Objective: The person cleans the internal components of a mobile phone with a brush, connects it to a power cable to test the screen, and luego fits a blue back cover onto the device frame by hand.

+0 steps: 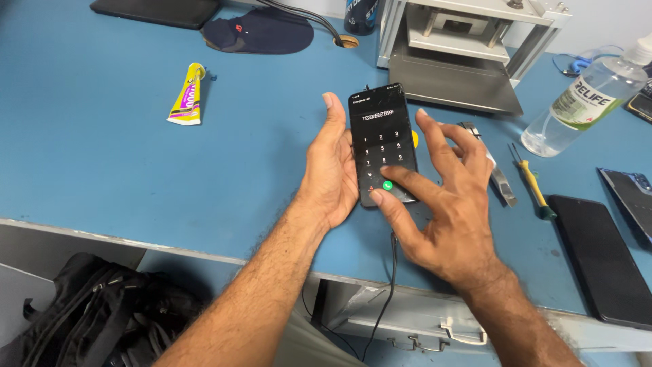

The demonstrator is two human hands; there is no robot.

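Your left hand [331, 170] cups the black smartphone [382, 143] from its left edge, fingers pressed together and straight along the side, thumb tucked under or behind it; you grip the phone rather than pinch it. The phone sits upright-ish in the middle of the blue table [102, 156], screen lit, showing a number keypad with a green call button low on the screen. Your right hand [445, 204] is spread open, fingers fanned, index fingertip touching the lower part of the screen just beside the green button, thumb at the phone's bottom edge. A black cable [388, 285] runs from the phone's bottom down over the table edge.

Just right of your right hand lie metal tweezers [499, 178], then a yellow-handled screwdriver [533, 185], both flat on the table. Further right, a second dark phone [601, 258] lies face down or screen off, cannot tell which. A clear plastic bottle [584, 102] stands tilted at the far right. A grey metal press [462, 51] stands behind the phone. A yellow glue tube [188, 95] lies well apart at the left. A dark cap [258, 30] rests at the far edge. A black backpack [95, 316] sits below the table.
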